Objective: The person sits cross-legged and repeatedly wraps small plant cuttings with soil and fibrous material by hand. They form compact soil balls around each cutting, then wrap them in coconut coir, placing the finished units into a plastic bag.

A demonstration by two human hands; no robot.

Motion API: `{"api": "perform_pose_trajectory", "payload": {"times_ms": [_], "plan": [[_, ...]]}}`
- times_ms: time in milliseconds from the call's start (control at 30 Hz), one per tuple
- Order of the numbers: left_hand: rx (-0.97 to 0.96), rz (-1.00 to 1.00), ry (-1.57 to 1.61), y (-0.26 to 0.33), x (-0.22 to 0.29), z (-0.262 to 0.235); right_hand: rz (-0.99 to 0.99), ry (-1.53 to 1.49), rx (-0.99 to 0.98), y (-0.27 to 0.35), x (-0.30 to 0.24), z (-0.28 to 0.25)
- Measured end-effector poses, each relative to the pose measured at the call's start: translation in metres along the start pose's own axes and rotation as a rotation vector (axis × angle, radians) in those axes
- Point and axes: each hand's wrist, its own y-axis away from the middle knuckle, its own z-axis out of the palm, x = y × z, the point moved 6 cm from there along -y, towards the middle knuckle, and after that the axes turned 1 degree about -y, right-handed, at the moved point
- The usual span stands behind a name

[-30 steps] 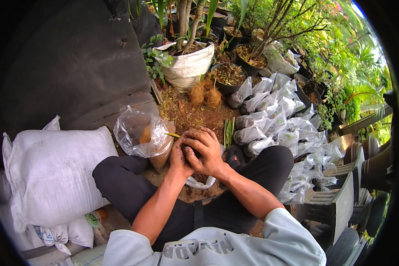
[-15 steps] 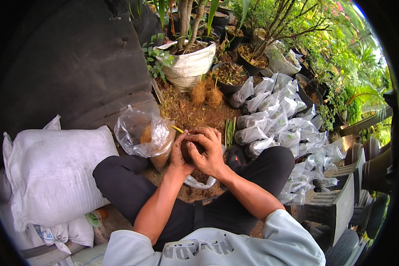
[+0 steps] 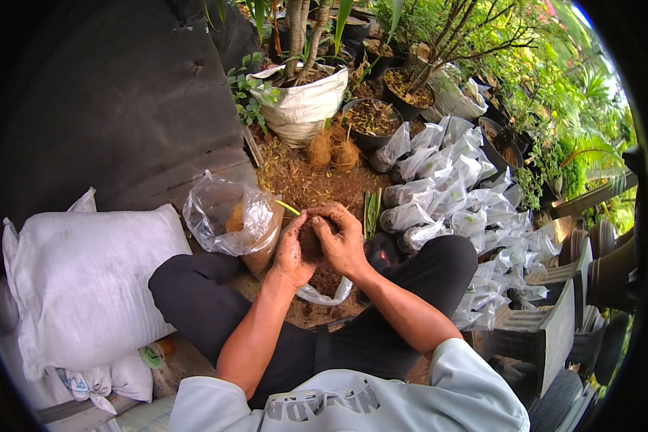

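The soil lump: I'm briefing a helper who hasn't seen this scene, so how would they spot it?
Find the dark trousers at lower middle, then the left hand and right hand close together above them. The soil lump is the dark brown mass cupped between those hands. Unlike the loose soil in the plastic bag below, it is held.

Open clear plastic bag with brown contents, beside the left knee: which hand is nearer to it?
Left. The left hand is just right of the bag; the right hand is farther right, beyond the left.
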Motion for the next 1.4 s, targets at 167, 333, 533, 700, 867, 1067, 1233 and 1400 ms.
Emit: {"api": "perform_pose_trajectory", "payload": {"times_ms": [167, 333, 533, 700, 867, 1067, 1233, 1400], "plan": [[-0.261, -0.001, 0.082, 0.009, 0.003, 0.001, -0.425, 0.246, -0.113, 0.016, -0.030, 0.008], [-0.056, 0.000, 0.008, 0.003, 0.002, -0.008, -0.274, 0.079, 0.006, 0.013, -0.013, 0.007], [0.003, -0.031, 0.057, 0.005, 0.000, -0.001, 0.080, -0.009, 0.020, 0.004, -0.005, -0.003], [-0.316, -0.075, 0.174, 0.016, -0.005, 0.003, -0.477, 0.395, -0.171, 0.024, -0.047, 0.007], [-0.160, -0.064, 0.079, 0.011, -0.006, -0.007, -0.344, 0.226, -0.147, 0.017, -0.030, 0.011], [-0.040, -0.007, 0.071, 0.002, -0.004, -0.005, -0.040, 0.080, -0.066, 0.006, -0.015, 0.001], [-0.157, -0.092, 0.140, 0.012, -0.006, -0.010, -0.426, 0.379, -0.226, 0.022, -0.034, 0.014], [-0.013, -0.076, -0.018, 0.022, -0.008, -0.015, -0.340, 0.214, -0.206, 0.028, -0.026, 0.016]]}}
